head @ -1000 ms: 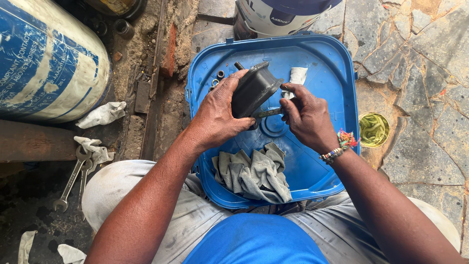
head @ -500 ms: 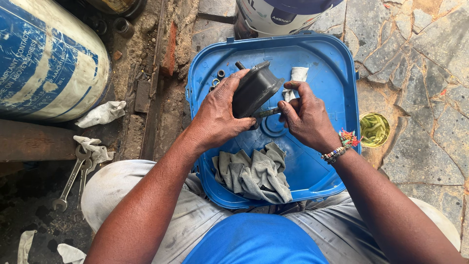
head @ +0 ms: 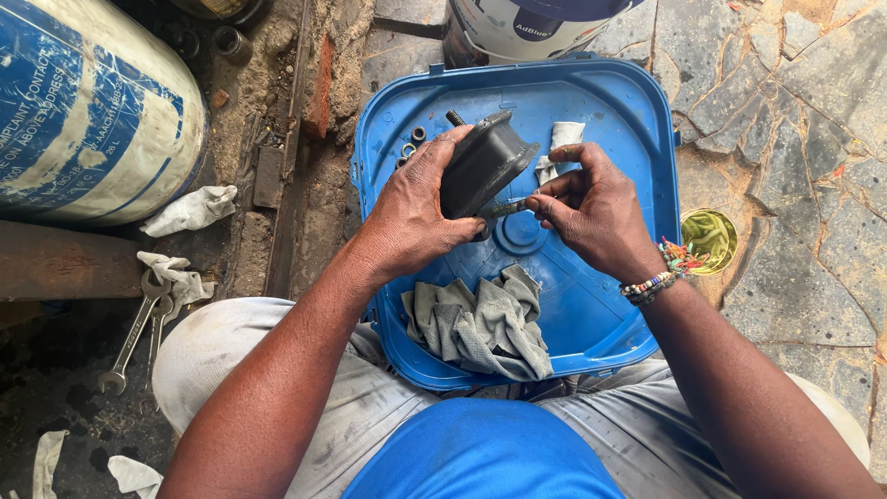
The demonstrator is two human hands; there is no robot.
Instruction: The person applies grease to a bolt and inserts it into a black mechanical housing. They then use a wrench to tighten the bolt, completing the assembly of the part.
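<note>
Downward, from the head view: held a black rubber mount [head: 485, 162] up above a blue plastic lid [head: 619, 111] resting across the lap. Wrapped the left hand [head: 416, 217] around the mount's lower side, fingers curled and thumb pressed against its base. Pinched a short threaded stud [head: 506, 208] between thumb and fingertips of the right hand [head: 596, 217], with the stud's far end at the underside of the mount; could not tell whether already seated in a thread or only offered up. Showed a second stud [head: 455, 118] sticking out of the mount's upper end.

Judged as the step of working the stud by hand at the mount's base. Called for a firm, unmoving hold by the left hand and a straight line-up of stud and hole, so as not to cross the thread.

Lay inside the lid: a crumpled grey rag [head: 485, 323] near the body, a small white cloth [head: 562, 139] just behind the right hand, and a few loose washers [head: 408, 148] by the far left rim. Wore a beaded bracelet [head: 658, 277] on the right wrist. Lay well apart on the dirty floor to the left: two spanners [head: 134, 333], beside a blue and white drum [head: 83, 111].
</note>
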